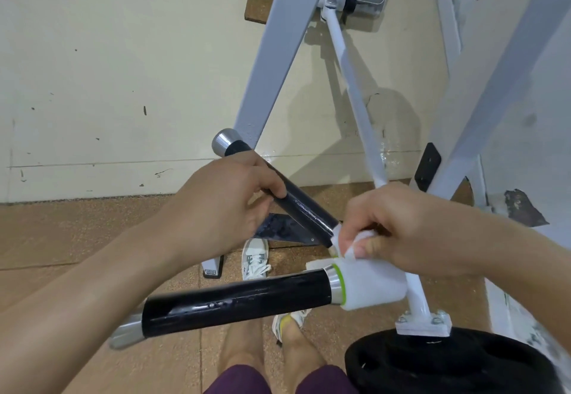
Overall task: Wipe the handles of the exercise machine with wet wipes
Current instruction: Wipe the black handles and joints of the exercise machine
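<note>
Two black handles with silver end caps stick out from the white machine. The upper handle (304,208) runs diagonally; my left hand (228,205) grips it near its far end. The lower handle (234,304) lies nearly level below, glossy and wet-looking, with a green ring at its base. My right hand (398,230) pinches a crumpled white wet wipe (355,243) against the joint where the upper handle meets the white frame.
Grey-white frame bars (278,63) rise on both sides, with a thin white rod (358,100) between them. A black weight plate (448,366) sits at the lower right. My legs and white shoes (255,259) stand on the cork-coloured floor below the handles.
</note>
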A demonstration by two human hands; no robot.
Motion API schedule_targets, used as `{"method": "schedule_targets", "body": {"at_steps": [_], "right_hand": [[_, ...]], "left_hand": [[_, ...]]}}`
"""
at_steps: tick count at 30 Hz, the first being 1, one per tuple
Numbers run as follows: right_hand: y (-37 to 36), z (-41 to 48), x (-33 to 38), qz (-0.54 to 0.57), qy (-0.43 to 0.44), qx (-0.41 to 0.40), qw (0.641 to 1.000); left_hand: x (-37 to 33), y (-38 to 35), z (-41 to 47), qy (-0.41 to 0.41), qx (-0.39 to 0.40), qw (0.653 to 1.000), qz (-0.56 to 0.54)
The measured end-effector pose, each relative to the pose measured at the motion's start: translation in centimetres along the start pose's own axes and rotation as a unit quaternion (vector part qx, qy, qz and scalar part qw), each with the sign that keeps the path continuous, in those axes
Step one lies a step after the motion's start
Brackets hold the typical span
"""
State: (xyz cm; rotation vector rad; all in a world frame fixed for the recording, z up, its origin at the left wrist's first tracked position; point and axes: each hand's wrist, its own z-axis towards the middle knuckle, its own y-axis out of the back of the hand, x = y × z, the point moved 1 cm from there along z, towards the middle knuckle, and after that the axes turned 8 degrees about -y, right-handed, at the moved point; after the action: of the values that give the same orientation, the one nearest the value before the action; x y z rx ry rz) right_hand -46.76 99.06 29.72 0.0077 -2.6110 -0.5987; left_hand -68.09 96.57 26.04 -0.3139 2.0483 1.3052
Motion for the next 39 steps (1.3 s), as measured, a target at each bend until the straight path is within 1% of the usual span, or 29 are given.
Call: {"method": "schedule_targets", "body": {"at_steps": [1,3,4,5,6,7,9,10,11,12,13,14,15,16,17,19,21,23,24,25,26,28,29,31,33,35,36,38,39], "right_hand": [[0.2,-0.1,0.0,0.02,-0.003,-0.007,1.0],[-0.2,1.2,0.6,0.105,0.018,-0.113,0.988],[-0.5,2.0,0.7,0.128,0.021,-0.153,0.98],[-1.0,2.6,0.8,0.132,0.023,-0.171,0.976],[-1.3,2.6,0.6,0.131,0.022,-0.164,0.978],[-1.4,2.0,0.1,0.116,0.021,-0.135,0.984],[-1.0,0.4,-1.0,0.068,0.013,-0.05,0.996],[-0.8,-0.2,-1.4,0.081,0.016,-0.025,0.996],[-0.7,-0.6,-1.7,0.152,0.028,-0.019,0.988],[-0.9,-0.7,-1.8,0.271,0.035,-0.03,0.961],[-1.0,-0.5,-1.8,0.391,0.027,-0.047,0.919],[-1.2,-0.3,-1.8,0.483,0.019,-0.063,0.873],[-1.7,0.1,-1.8,0.538,0.013,-0.078,0.839],[-2.2,0.3,-1.7,0.568,0.006,-0.091,0.818],[-2.5,0.4,-1.3,0.577,0.001,-0.108,0.81],[-2.6,0.5,-0.4,0.561,0.0,-0.155,0.813],[-2.4,0.6,0.4,0.542,0.005,-0.202,0.816],[-2.0,0.9,1.2,0.532,0.021,-0.22,0.818],[-1.9,1.1,1.6,0.522,0.027,-0.22,0.824],[-1.8,1.6,2.0,0.503,0.03,-0.213,0.837],[-1.8,2.0,2.5,0.47,0.033,-0.205,0.858],[-1.9,3.3,3.5,0.342,0.041,-0.213,0.914],[-1.9,4.0,4.0,0.27,0.042,-0.23,0.934],[-1.7,5.4,5.1,0.162,0.044,-0.256,0.952],[-1.3,7.1,6.2,0.075,0.044,-0.269,0.959],[-0.9,8.7,7.0,-0.005,0.046,-0.283,0.958],[-0.7,9.3,7.2,-0.04,0.046,-0.288,0.956],[-0.5,10.2,7.6,-0.087,0.045,-0.294,0.951],[-0.5,10.5,7.6,-0.091,0.046,-0.299,0.949]], "left_hand": [[-0.2,-0.1,-0.1,-0.002,0.005,1.0,0.001],[-0.5,-0.3,-0.3,-0.006,0.007,1.0,-0.008],[-0.7,-0.4,-0.4,-0.008,0.002,1.0,-0.017],[-0.9,-0.4,-0.4,-0.012,-0.002,1.0,-0.026],[-1.1,-0.4,-0.5,-0.015,-0.002,0.999,-0.034],[-1.3,-0.3,-0.7,-0.014,-0.001,0.999,-0.044],[-1.9,-0.1,-0.9,-0.002,-0.002,0.997,-0.074],[-2.4,0.0,-1.0,0.008,-0.001,0.994,-0.11],[-3.1,0.0,-0.8,0.024,0.004,0.985,-0.17],[-3.9,-0.3,-0.6,0.046,0.013,0.969,-0.243],[-4.8,-0.6,-0.3,0.069,0.021,0.949,-0.307],[-5.3,-1.0,0.0,0.088,0.017,0.933,-0.347],[-5.5,-1.4,0.3,0.106,0.001,0.923,-0.37],[-5.5,-1.7,0.5,0.124,-0.02,0.914,-0.385],[-5.2,-1.7,0.5,0.141,-0.034,0.905,-0.4],[-4.4,-1.3,0.1,0.159,-0.047,0.886,-0.433],[-3.8,-0.3,-0.6,0.158,-0.042,0.869,-0.467],[-3.3,0.9,-1.3,0.151,-0.037,0.858,-0.489],[-2.9,1.4,-1.6,0.15,-0.039,0.862,-0.483],[-2.2,1.8,-1.8,0.15,-0.045,0.873,-0.463],[-1.4,2.1,-1.9,0.15,-0.054,0.891,-0.424],[0.7,2.3,-2.0,0.143,-0.082,0.933,-0.319],[1.9,2.0,-2.0,0.14,-0.099,0.95,-0.261],[3.9,1.3,-1.6,0.13,-0.123,0.971,-0.156],[5.2,0.6,-1.0,0.12,-0.144,0.978,-0.095],[6.2,0.0,-0.4,0.13,-0.182,0.971,-0.081],[6.6,-0.3,-0.2,0.154,-0.206,0.962,-0.093],[7.0,-1.1,0.1,0.224,-0.247,0.925,-0.184],[7.0,-1.6,0.2,0.255,-0.258,0.895,-0.258]]}}
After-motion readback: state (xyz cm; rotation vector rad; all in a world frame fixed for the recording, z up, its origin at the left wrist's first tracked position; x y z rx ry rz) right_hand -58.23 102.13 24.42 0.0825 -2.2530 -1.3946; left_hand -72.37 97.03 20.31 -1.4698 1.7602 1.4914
